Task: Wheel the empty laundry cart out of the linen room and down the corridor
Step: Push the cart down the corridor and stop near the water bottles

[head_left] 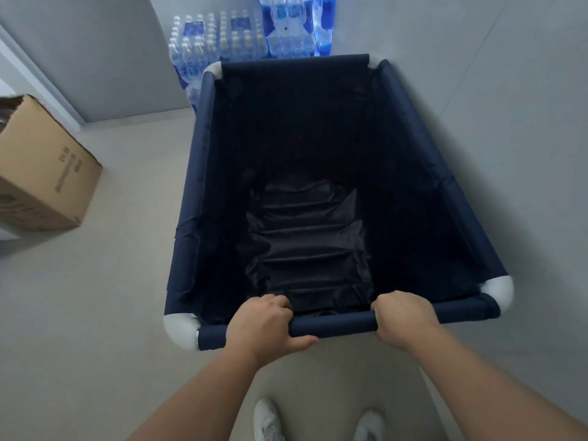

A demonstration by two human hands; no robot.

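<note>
A dark blue fabric laundry cart [194, 173] with white corner joints fills the middle of the view. Its inside holds nothing but the wrinkled dark liner at the bottom. My left hand [264, 326] is wrapped around the near rim bar [334, 324], left of centre. My right hand [402, 316] grips the same bar further right. The cart's right side runs close along a grey wall. Its wheels are hidden under the fabric.
Shrink-wrapped packs of water bottles [219, 43] are stacked right behind the cart's far end. A cardboard box [47, 173] stands on the floor at the left. A grey wall [509, 90] bounds the right. Pale floor lies open to the left.
</note>
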